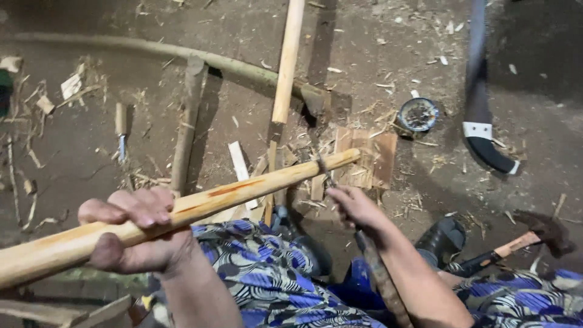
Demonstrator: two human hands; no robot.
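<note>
My left hand (136, 234) is shut around a long, pale, peeled wooden pole (200, 203) that runs from the lower left up to the middle, its far end near a small wooden block (367, 159). My right hand (355, 206) grips a small metal tool (322, 167) pressed against the pole close to its end. A dark strap or cord hangs along my right forearm. Patterned blue cloth (261, 267) covers my lap beneath the pole.
On the dirt floor lie another pale stick (287, 61), a rough branch (188, 124), a long curved pole (152, 48), a small knife (121, 129), a round tin lid (418, 113), a large dark blade (483, 121), a hammer (528, 240), wood shavings and black boots (443, 240).
</note>
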